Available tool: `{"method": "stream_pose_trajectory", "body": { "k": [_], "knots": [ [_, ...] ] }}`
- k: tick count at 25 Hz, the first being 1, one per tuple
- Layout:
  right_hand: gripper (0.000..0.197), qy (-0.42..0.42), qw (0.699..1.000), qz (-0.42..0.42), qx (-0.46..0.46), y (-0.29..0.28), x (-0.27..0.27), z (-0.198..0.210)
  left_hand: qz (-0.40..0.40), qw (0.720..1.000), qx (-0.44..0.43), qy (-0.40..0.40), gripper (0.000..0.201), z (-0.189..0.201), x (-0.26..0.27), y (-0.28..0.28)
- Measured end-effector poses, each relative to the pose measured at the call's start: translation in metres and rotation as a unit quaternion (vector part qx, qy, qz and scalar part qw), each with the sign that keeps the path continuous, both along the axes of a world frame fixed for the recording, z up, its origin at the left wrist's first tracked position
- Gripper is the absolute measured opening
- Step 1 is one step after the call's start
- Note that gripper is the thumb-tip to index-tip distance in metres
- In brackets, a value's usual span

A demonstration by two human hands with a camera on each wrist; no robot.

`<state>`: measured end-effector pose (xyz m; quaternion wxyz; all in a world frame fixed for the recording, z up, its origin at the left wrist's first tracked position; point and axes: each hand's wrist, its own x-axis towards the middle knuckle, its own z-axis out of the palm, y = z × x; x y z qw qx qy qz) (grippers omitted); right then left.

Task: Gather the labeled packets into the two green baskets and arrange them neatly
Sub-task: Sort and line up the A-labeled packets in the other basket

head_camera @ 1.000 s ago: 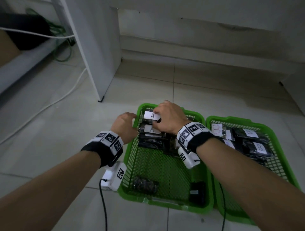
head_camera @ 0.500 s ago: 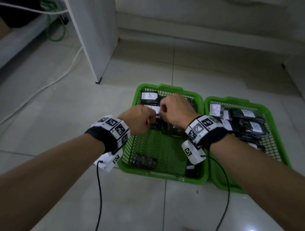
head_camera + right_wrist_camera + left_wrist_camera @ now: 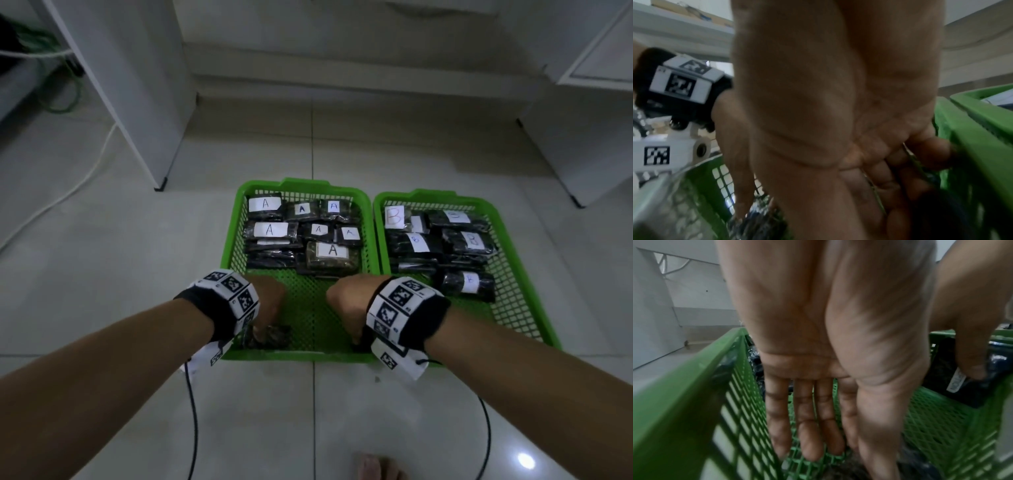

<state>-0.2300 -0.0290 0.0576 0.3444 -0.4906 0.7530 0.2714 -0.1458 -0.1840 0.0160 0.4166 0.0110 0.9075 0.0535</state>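
Two green baskets sit side by side on the floor. The left basket (image 3: 301, 181) holds several dark packets labeled A (image 3: 301, 233) at its far end. The right basket (image 3: 424, 196) holds packets labeled B (image 3: 442, 240). My left hand (image 3: 270, 308) reaches down at the left basket's near left, fingers (image 3: 812, 443) straight over a loose dark packet (image 3: 274, 337). My right hand (image 3: 346, 308) is at the near right corner. Its thumb and curled fingers (image 3: 920, 154) grip a black packet (image 3: 953, 386) with a white label strip.
A white cabinet panel (image 3: 161, 137) stands on the floor at the far left, with a white cable (image 3: 85, 178) and a green cable (image 3: 65, 99) beside it. Another white cabinet (image 3: 582, 137) is at the far right. A foot (image 3: 376, 466) shows at the bottom edge.
Both hands have pulled back from the stacked A packets at the far end to the near end of the left basket. They now reach down to two loose packets there.
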Motion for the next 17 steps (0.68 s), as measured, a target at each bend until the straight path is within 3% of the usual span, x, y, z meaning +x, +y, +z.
{"method": "stream_pose_trajectory", "body": {
  "k": [3,6,8,10,12,14,17],
  "knots": [
    [0.019,-0.016,1.000,-0.014,0.021,-0.003,-0.003,0.002,0.012,1.000,0.015,0.006,0.034,-0.003,0.003,-0.005],
    [0.024,-0.010,1.000,-0.006,0.009,0.003,0.003,-0.001,0.039,0.998,0.041,0.015,0.027,0.001,0.003,-0.011],
    [0.013,0.006,1.000,0.017,-0.020,0.010,0.005,-0.006,0.070,0.996,0.050,0.035,0.020,0.008,0.000,-0.014],
    [0.022,-0.010,0.999,0.025,-0.036,0.010,0.004,-0.010,0.127,0.986,0.080,0.073,0.016,0.014,-0.003,-0.020],
    [0.018,-0.038,0.999,0.000,-0.021,0.003,-0.002,-0.007,0.226,0.955,0.157,0.110,0.013,0.018,-0.005,-0.028],
    [0.012,-0.072,0.996,-0.053,-0.015,-0.006,-0.009,0.003,0.320,0.898,0.257,0.157,0.015,0.022,-0.004,-0.033],
    [0.018,-0.155,0.967,-0.184,-0.085,-0.012,-0.028,0.021,0.309,0.861,0.284,0.287,0.022,0.023,-0.006,-0.039]
  ]
}}
